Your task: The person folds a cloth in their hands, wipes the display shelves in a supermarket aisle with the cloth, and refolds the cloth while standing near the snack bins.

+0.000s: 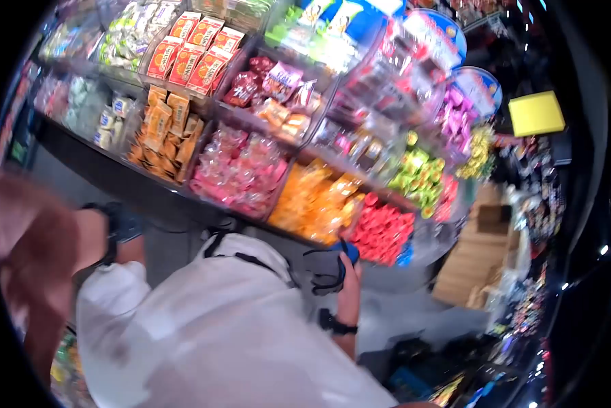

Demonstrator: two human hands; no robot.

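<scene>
My right hand (350, 268), at the end of an arm with a black wristband (337, 323), is closed around a blue and dark grey thing with black cords (329, 267). Its kind does not show. This hand is just below the front edge of the candy bins, near the red-wrapped candies (384, 229) and the orange-wrapped candies (316, 200). On the left, bare skin (130, 251) and a dark band show beside the white sleeve. Fingers of my left hand cannot be made out there. White cloth of my shirt (217, 333) fills the lower middle.
Clear-walled bins hold pink-wrapped candies (239, 166), brown-orange packets (159, 132), red and white boxes (195, 54) and green-wrapped candies (418, 177). A yellow card (537, 113) and a brown box-like thing (479, 248) are at right. A blurred reddish-brown shape (30, 251) is at far left.
</scene>
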